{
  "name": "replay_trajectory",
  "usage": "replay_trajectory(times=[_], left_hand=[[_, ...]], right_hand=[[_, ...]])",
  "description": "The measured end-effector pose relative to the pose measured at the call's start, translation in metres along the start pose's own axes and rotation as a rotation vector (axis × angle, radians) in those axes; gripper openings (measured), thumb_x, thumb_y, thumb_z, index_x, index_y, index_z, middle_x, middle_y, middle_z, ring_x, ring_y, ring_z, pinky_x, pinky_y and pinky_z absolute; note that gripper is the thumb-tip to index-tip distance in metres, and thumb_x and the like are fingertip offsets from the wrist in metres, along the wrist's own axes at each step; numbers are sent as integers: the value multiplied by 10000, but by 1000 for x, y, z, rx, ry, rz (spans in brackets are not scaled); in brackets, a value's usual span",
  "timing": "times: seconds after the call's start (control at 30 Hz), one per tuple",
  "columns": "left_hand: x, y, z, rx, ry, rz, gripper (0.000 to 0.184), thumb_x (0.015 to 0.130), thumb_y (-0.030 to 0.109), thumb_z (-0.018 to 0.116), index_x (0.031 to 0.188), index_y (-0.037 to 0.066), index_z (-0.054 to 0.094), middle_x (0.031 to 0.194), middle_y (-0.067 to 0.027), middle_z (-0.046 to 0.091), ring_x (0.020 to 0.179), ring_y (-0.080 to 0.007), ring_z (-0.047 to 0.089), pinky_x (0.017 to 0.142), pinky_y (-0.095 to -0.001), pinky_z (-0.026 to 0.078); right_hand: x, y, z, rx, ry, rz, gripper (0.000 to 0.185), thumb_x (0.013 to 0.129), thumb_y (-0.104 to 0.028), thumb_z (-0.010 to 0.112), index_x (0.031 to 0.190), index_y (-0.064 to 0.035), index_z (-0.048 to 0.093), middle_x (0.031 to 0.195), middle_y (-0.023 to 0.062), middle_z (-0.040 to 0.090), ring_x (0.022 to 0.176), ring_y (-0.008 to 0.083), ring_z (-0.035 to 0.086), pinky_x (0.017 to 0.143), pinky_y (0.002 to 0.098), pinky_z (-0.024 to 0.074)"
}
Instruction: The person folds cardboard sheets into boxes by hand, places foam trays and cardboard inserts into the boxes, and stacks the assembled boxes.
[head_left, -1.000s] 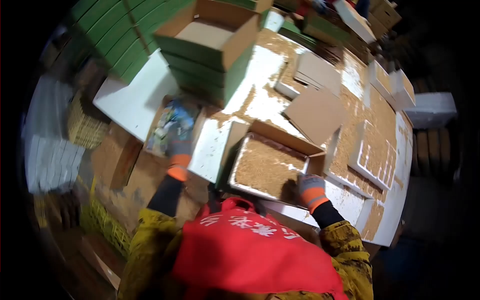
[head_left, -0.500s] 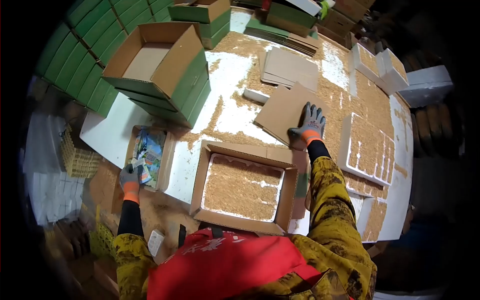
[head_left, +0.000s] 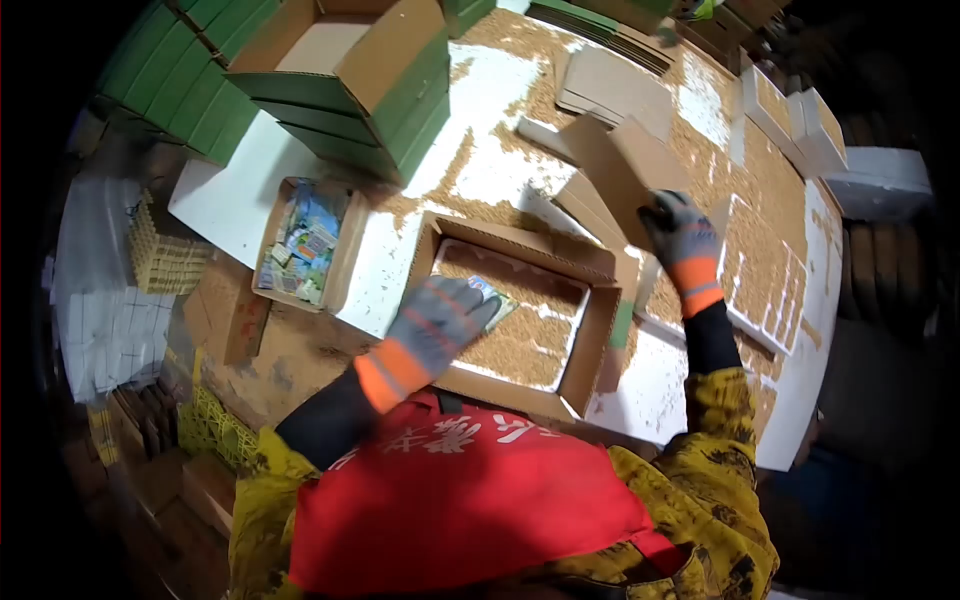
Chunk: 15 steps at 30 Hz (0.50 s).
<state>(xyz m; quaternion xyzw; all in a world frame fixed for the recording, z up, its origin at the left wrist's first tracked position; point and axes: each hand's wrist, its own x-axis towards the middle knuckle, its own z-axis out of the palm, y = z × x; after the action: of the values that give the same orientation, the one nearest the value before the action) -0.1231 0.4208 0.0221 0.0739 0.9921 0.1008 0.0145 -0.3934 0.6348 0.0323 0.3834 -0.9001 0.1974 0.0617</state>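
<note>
My left hand (head_left: 437, 318), in a grey glove with an orange cuff, is over the near left part of an open cardboard box (head_left: 570, 392). Its fingers are closed on a small printed packet (head_left: 492, 296), largely covered by the glove. Inside that box sits a white foam tray (head_left: 578, 318) filled with brown sawdust-like material. To the right, my right hand (head_left: 680, 228) grips the near edge of a flat cardboard sheet (head_left: 608, 165), which is tilted up off the table. Another cardboard sheet (head_left: 592, 208) lies below it.
A small carton (head_left: 350, 240) of colourful packets stands left of the box. Behind it rise stacked green cartons (head_left: 415, 120). More cardboard sheets (head_left: 615, 92) lie further back. Sawdust-filled foam trays (head_left: 765, 270) stand at the right on the white table (head_left: 235, 190).
My left hand has moved right from the small carton to above the open box, carrying a packet. My right hand, earlier flat on the cardboard, now lifts a sheet by its edge.
</note>
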Motion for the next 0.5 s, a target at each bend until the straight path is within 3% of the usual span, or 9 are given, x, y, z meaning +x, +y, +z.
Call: replay_trajectory(times=[0.03,0.1,0.17,0.2,0.3,0.4,0.43,0.47,0.5], left_hand=[[-1,-1,41,172,-42,80,370,803,195,516,1152,97,585,1126,-102,578,1099,-270,520,1004,-371,338],[-14,-14,70,210,198,98,386,785,153,535,1163,79,569,1142,-165,559,1127,-334,505,1021,-407,342],[-24,-13,38,-115,478,-287,369,779,92,525,1143,48,566,1169,-188,548,1149,-365,487,1016,-435,356],[-32,-25,25,-303,529,-195,392,761,13,498,1149,10,555,1178,-170,554,1151,-346,496,1006,-417,379],[-47,-51,48,-955,743,-632,342,909,66,448,1232,-4,532,1241,-135,549,1144,-240,521,991,-348,398],[-41,-64,69,-1432,520,-779,417,984,296,443,1285,15,508,1227,-95,568,1095,-169,529,959,-305,407],[-43,-61,61,-1272,374,-594,472,980,335,442,1328,18,470,1252,-83,555,1076,-173,547,951,-296,416],[-43,-61,67,-1312,336,-596,467,980,320,444,1338,20,456,1266,-83,545,1088,-170,546,958,-289,414],[-42,-62,74,-1353,298,-599,465,979,304,447,1348,21,441,1280,-83,535,1100,-166,545,965,-283,412]], right_hand=[[-17,-28,-14,-74,130,-154,305,825,-207,663,1122,-140,641,1066,106,641,879,310,636,758,352,510],[-48,-76,-33,-48,171,-244,419,825,-125,610,1234,-210,582,1144,83,610,874,298,618,711,370,513],[-81,-99,-25,-154,94,-478,431,786,-125,595,1213,-190,594,1151,46,586,807,210,592,667,328,485],[-92,-117,-24,-116,-5,-566,425,769,-133,575,1193,-160,594,1087,29,585,817,192,577,658,314,476],[-119,-139,27,-29,-345,-511,302,803,-128,509,1095,-125,584,936,54,546,786,225,549,668,329,490],[-129,-131,58,41,-550,-482,252,853,-164,520,1092,-122,588,996,78,558,857,265,571,708,340,497],[-133,-130,61,69,-641,-462,269,868,-185,525,1123,-127,590,1042,81,568,884,283,578,734,342,501],[-137,-129,63,100,-732,-439,287,883,-207,530,1153,-133,592,1088,84,578,911,302,586,759,343,505],[-140,-131,54,184,-657,-357,292,891,-206,533,1167,-129,588,1117,93,581,953,297,586,789,339,501]])
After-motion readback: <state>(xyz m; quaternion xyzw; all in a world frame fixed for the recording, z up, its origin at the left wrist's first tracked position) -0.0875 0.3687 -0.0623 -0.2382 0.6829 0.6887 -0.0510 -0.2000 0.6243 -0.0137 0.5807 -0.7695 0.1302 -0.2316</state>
